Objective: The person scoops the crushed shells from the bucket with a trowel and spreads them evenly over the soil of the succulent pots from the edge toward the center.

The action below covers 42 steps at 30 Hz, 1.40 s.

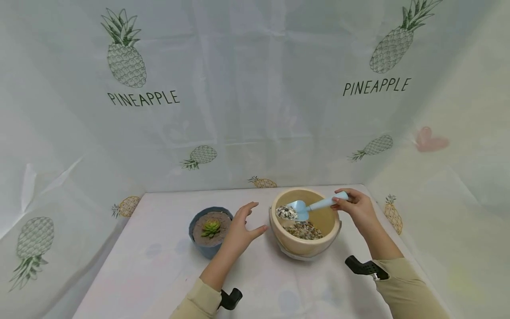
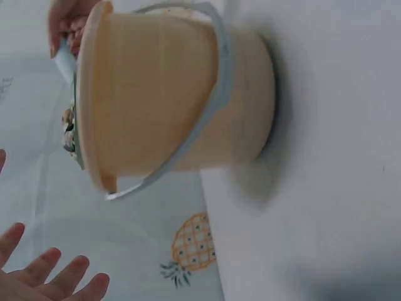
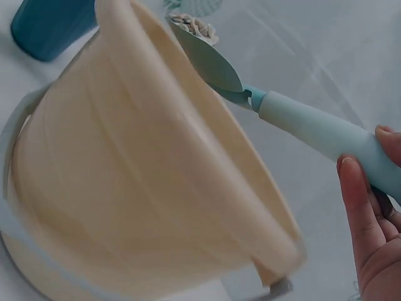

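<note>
A light blue hand trowel (image 1: 301, 210) carries a heap of pale and dark gravel (image 1: 287, 212) over the cream bucket (image 1: 304, 243). My right hand (image 1: 356, 208) grips its handle (image 3: 319, 128) near the end. More gravel (image 1: 303, 230) lies at the bottom of the bucket, whose grey bail handle (image 2: 216, 94) hangs down its side. Between bucket and blue plant pot (image 1: 209, 251), my left hand (image 1: 240, 228) hovers with fingers spread and nothing in it. A green succulent (image 1: 211, 227) stands in brown soil (image 1: 202, 220) in that pot.
A white table covering (image 1: 159, 266) with faint dots lies under both containers. Behind and at both sides hangs a pale curtain (image 1: 247, 110) printed with pineapples. Each forearm wears a black wrist camera mount (image 1: 231, 299).
</note>
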Motion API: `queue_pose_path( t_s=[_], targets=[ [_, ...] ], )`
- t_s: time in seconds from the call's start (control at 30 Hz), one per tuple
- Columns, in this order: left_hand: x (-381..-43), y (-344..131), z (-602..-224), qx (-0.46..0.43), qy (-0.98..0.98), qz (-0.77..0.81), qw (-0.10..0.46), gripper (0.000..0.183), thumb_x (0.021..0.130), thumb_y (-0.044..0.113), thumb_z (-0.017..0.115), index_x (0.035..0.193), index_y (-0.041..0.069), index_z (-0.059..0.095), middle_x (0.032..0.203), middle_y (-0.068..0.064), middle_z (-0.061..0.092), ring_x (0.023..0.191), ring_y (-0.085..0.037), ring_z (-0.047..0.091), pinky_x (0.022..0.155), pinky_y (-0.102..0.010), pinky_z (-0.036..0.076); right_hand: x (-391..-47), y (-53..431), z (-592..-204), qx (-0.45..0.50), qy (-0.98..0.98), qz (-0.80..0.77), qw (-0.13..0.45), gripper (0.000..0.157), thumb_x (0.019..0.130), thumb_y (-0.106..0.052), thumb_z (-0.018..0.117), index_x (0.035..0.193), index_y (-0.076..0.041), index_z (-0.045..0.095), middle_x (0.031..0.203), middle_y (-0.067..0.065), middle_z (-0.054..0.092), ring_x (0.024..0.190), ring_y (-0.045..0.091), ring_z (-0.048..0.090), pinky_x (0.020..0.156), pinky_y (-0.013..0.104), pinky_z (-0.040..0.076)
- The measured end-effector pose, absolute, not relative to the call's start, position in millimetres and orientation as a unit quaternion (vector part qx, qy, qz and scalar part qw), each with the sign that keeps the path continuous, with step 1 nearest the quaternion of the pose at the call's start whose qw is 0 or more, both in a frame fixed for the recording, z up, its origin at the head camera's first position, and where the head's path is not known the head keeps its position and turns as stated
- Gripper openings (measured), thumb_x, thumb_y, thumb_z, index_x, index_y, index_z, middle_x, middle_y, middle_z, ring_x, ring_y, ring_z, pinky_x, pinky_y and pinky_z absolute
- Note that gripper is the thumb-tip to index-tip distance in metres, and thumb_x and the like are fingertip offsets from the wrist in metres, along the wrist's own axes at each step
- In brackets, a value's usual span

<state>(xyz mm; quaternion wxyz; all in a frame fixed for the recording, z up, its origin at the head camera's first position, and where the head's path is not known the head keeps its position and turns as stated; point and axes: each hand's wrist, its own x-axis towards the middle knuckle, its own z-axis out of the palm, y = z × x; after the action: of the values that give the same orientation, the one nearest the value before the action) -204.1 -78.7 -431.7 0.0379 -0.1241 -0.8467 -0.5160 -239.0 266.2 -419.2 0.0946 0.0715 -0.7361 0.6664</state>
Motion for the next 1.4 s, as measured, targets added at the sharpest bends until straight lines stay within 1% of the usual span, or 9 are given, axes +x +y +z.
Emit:
queue_pose_path(
  t_s=[0.1, 0.2, 0.37, 0.53, 0.63, 0.8, 0.97, 1.17, 1.4],
  targets=[
    [-202, -92, -426, -0.111, -0.84, -0.527, 0.059, 0.072, 0.083, 0.029, 0.08, 0.146, 0.021, 0.044, 0.149, -0.007, 0.041, 0.133, -0.03, 0.042, 0.105, -0.05, 0.038, -241, 254, -416, 0.072, -0.724, 0.68, 0.096, 0.029, 0.091, -0.009, 0.07, 0.112, 0.007, 0.058, 0.088, 0.005, 0.065, 0.073, 0.014, 0.069, 0.074, 0.027, 0.057],
    [-197, -107, -422, -0.096, -0.832, -0.54, 0.083, 0.074, 0.083, 0.026, 0.08, 0.147, 0.02, 0.042, 0.148, -0.007, 0.042, 0.133, -0.03, 0.043, 0.106, -0.052, 0.037, -242, 239, -415, 0.076, -0.712, 0.693, 0.09, 0.032, 0.091, -0.008, 0.07, 0.114, 0.01, 0.057, 0.089, 0.005, 0.065, 0.073, 0.014, 0.069, 0.074, 0.028, 0.057],
    [-188, -137, -420, -0.051, -0.832, -0.543, 0.098, 0.074, 0.083, 0.025, 0.08, 0.147, 0.022, 0.041, 0.147, -0.005, 0.042, 0.133, -0.029, 0.042, 0.106, -0.053, 0.037, -245, 211, -415, 0.084, -0.7, 0.706, 0.073, 0.037, 0.092, -0.006, 0.068, 0.118, 0.016, 0.053, 0.087, 0.005, 0.066, 0.073, 0.015, 0.069, 0.075, 0.03, 0.058],
    [-182, -168, -422, -0.015, -0.833, -0.542, 0.109, 0.074, 0.085, 0.02, 0.079, 0.147, 0.018, 0.039, 0.149, -0.005, 0.042, 0.135, -0.032, 0.04, 0.106, -0.055, 0.037, -248, 182, -415, 0.09, -0.688, 0.718, 0.052, 0.041, 0.092, -0.005, 0.068, 0.121, 0.018, 0.05, 0.09, 0.008, 0.064, 0.073, 0.016, 0.069, 0.075, 0.032, 0.058],
    [-178, -186, -426, 0.012, -0.841, -0.525, 0.132, 0.073, 0.085, 0.018, 0.078, 0.147, 0.015, 0.039, 0.148, -0.008, 0.043, 0.134, -0.032, 0.041, 0.106, -0.052, 0.037, -248, 161, -414, 0.08, -0.682, 0.726, 0.037, 0.041, 0.091, -0.005, 0.069, 0.121, 0.017, 0.052, 0.092, 0.01, 0.064, 0.074, 0.017, 0.069, 0.076, 0.033, 0.058],
    [-174, -211, -433, 0.056, -0.846, -0.503, 0.168, 0.075, 0.086, 0.024, 0.077, 0.148, 0.011, 0.038, 0.149, -0.013, 0.04, 0.136, -0.034, 0.036, 0.107, -0.052, 0.034, -247, 126, -412, 0.068, -0.683, 0.727, 0.027, 0.034, 0.089, -0.001, 0.07, 0.117, 0.013, 0.057, 0.092, 0.013, 0.066, 0.073, 0.018, 0.069, 0.076, 0.035, 0.058],
    [-169, -218, -444, 0.085, -0.852, -0.503, 0.12, 0.086, 0.085, 0.034, 0.078, 0.152, 0.008, 0.03, 0.153, -0.02, 0.031, 0.14, -0.042, 0.026, 0.106, -0.061, 0.031, -246, 99, -413, 0.059, -0.669, 0.74, 0.02, 0.029, 0.087, 0.006, 0.068, 0.114, 0.011, 0.059, 0.091, 0.014, 0.067, 0.069, 0.017, 0.069, 0.073, 0.034, 0.059],
    [-166, -212, -466, 0.099, -0.85, -0.515, 0.05, 0.104, 0.08, 0.033, 0.082, 0.155, 0.004, 0.017, 0.156, -0.026, 0.021, 0.138, -0.05, 0.021, 0.102, -0.068, 0.03, -245, 71, -419, 0.072, -0.668, 0.741, 0.011, 0.025, 0.087, 0.008, 0.068, 0.11, 0.01, 0.06, 0.089, 0.013, 0.066, 0.067, 0.016, 0.068, 0.07, 0.031, 0.058],
    [-167, -206, -486, 0.111, -0.815, -0.567, 0.043, 0.112, 0.077, 0.025, 0.085, 0.157, 0.008, 0.01, 0.157, -0.027, 0.014, 0.139, -0.051, 0.021, 0.104, -0.067, 0.028, -246, 45, -424, 0.088, -0.673, 0.735, 0.019, 0.024, 0.085, 0.008, 0.07, 0.107, 0.011, 0.062, 0.088, 0.015, 0.067, 0.067, 0.019, 0.069, 0.068, 0.033, 0.059]
  ],
)
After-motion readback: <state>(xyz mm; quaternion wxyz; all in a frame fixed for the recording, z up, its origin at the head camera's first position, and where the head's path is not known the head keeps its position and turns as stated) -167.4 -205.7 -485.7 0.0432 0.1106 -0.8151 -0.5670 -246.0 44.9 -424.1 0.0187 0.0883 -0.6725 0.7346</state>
